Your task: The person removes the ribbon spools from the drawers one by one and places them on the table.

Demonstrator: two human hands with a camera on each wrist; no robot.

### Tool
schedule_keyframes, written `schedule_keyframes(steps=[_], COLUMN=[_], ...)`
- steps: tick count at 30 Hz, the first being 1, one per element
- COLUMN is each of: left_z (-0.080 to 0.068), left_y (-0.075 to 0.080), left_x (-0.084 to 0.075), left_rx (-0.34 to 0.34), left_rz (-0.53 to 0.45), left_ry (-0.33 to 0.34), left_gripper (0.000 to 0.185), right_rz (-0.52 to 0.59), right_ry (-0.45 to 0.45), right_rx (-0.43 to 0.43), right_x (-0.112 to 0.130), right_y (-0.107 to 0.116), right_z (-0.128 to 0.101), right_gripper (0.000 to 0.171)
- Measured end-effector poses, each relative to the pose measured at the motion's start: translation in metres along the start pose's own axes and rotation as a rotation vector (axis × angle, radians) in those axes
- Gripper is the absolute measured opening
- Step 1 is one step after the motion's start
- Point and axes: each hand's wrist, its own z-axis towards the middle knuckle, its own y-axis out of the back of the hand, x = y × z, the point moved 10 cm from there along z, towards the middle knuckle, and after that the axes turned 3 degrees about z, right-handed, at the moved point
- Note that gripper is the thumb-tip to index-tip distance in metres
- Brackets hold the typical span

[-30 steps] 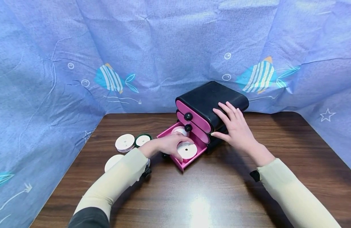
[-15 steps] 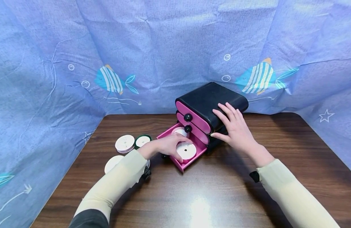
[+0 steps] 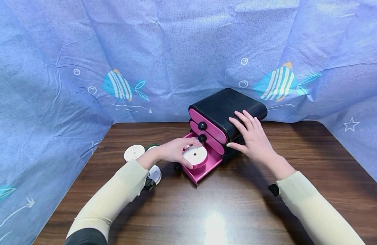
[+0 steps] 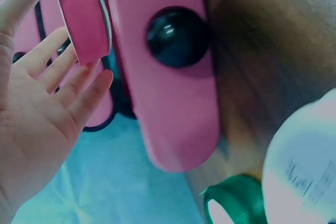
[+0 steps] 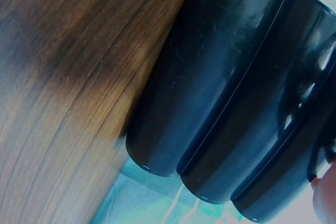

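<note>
My left hand (image 3: 173, 149) pinches a spool of pink ribbon (image 3: 197, 157) by its edge, thumb on the near side and fingers on the far side. The spool is over the pulled-out bottom drawer (image 3: 212, 160), which is pink. In the left wrist view, the ribbon's pink band (image 4: 83, 19) shows between thumb and fingers, beside the drawer front (image 4: 176, 108) with its black knob (image 4: 177, 36). With fingers spread, my right hand (image 3: 252, 139) rests on the right side of the black drawer cabinet (image 3: 222, 102). Its dark stacked shells (image 5: 210, 103) fill much of the right wrist view.
Left of the drawer lie a white-faced spool (image 3: 134, 152), a green ribbon spool (image 3: 152, 147) and another white spool (image 3: 156, 174), partly hidden by my left arm. Two upper drawers with black knobs (image 3: 202, 126) are closed. A blue fish-print curtain (image 3: 176, 51) hangs behind the table.
My left hand has moved left and slightly up, carrying the pink ribbon spool from the drawer's near right part. The right hand stays on the cabinet.
</note>
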Motion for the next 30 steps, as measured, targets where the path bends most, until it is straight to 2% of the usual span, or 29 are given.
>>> schedule_keyframes(steps=[7, 13, 22, 27, 30], left_z=[-0.015, -0.038, -0.092, -0.124, -0.141], left_y=[0.017, 0.028, 0.039, 0.04, 0.037], left_x=[-0.011, -0.014, -0.007, 0.003, 0.012], left_rx=[-0.03, -0.047, -0.084, -0.148, -0.183], left_rz=[-0.03, -0.018, -0.048, -0.037, -0.04], left_ry=[-0.034, -0.038, -0.001, -0.002, 0.043], left_gripper=[0.073, 0.073, 0.078, 0.08, 0.08], right_rz=[-0.001, -0.003, 0.0, 0.005, 0.005], right_ry=[0.002, 0.002, 0.002, 0.0, 0.001], right_rx=[-0.007, -0.005, -0.005, -0.002, -0.005], right_x=[-0.001, -0.001, -0.001, -0.001, -0.001], right_y=[0.001, 0.002, 0.0, 0.0, 0.001], right_z=[0.0, 0.0, 0.0, 0.0, 0.0], right_gripper=[0.084, 0.084, 0.084, 0.084, 0.084])
